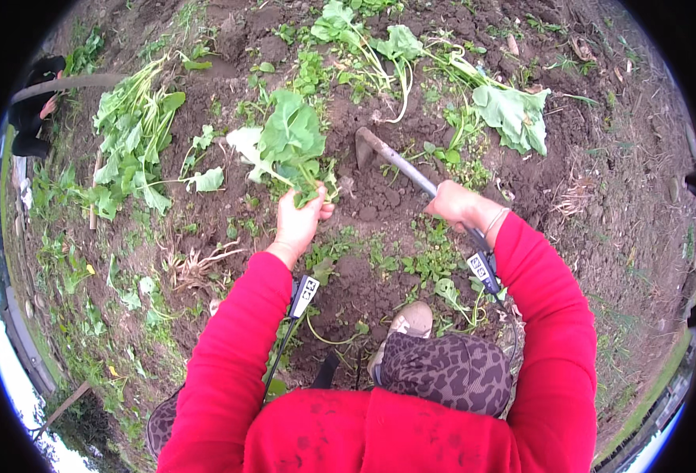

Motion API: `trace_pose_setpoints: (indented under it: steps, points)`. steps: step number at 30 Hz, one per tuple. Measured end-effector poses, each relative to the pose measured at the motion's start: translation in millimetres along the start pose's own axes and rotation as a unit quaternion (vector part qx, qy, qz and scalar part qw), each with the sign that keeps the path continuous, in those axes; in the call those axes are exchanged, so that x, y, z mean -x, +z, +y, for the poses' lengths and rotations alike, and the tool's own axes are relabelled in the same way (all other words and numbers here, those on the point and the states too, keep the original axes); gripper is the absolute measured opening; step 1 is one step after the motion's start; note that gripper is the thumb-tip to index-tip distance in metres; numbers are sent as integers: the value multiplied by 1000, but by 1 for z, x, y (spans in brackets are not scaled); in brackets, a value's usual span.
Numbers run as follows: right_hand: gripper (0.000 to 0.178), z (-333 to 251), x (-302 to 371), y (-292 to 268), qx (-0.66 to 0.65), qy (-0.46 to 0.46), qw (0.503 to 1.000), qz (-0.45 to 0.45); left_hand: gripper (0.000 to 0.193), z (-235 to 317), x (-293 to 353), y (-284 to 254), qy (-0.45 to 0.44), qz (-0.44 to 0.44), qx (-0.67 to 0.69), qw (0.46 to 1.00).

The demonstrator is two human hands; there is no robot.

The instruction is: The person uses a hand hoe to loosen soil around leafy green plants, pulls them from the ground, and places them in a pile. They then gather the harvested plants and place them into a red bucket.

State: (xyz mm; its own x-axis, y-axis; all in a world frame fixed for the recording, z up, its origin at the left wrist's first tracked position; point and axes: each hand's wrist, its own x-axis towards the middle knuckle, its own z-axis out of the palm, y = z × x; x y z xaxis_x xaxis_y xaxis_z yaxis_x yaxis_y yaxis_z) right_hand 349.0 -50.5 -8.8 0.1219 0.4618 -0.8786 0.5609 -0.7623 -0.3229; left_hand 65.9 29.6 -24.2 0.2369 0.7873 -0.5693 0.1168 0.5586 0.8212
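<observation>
We look down on bare soil, where our left hand has its fingers closed around the lower stems of a broad-leaved green plant, seemingly so the leaves stand clear above the grip. Our right hand wraps its fingers around the handle of a hoe, probably for control close to its blade, which sits at the dirt just beyond; wilted leafy plants lie farther out.
</observation>
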Motion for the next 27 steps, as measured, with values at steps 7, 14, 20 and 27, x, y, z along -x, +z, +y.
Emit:
trace_pose_setpoints:
  steps: [7,14,20,27]
  points:
    - [24,50,6,76,-103,-43,990,91,18,-17,-31,34,64,11,-32,997]
    - [26,72,16,91,-129,-39,980,147,16,-47,-53,56,92,24,-180,979]
    - [28,71,21,92,-122,-70,973,185,23,-59,-63,61,128,37,-448,884]
    - [27,88,64,62,-218,-151,946,187,24,-49,-59,51,153,3,-527,836]
